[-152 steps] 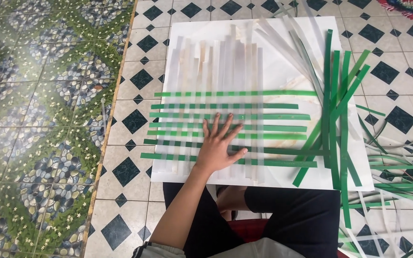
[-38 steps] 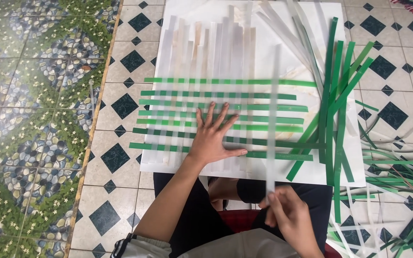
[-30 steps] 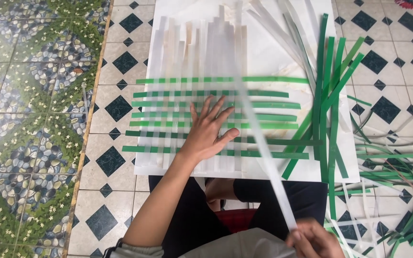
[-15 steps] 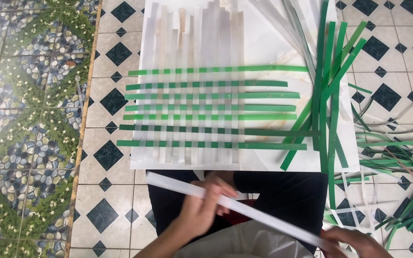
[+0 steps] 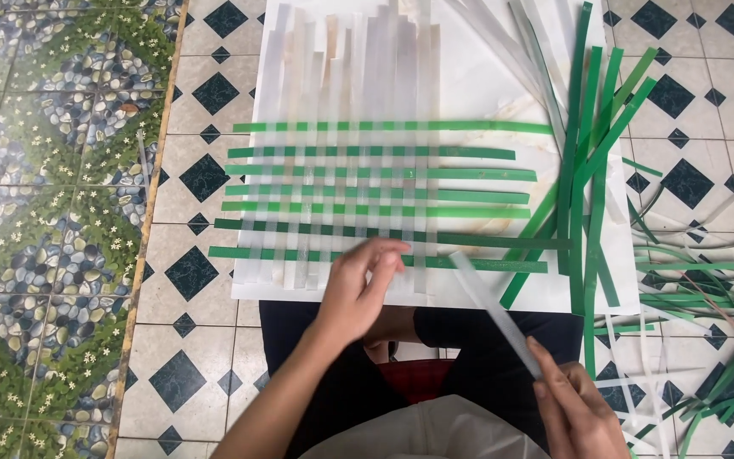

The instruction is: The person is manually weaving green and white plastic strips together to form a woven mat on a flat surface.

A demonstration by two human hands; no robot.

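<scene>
Your right hand [image 5: 575, 412] pinches a loose white strip [image 5: 494, 310]

Half a second ago both hands held it level over your lap; now your left hand [image 5: 358, 285], fingers loose and empty, has let go and nears the woven mat [image 5: 358, 191]

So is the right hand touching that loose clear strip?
Touching. The head view shows the right hand with its fingertips pinching the lower end of the loose clear strip, which slants up from there toward the woven mat.
</scene>
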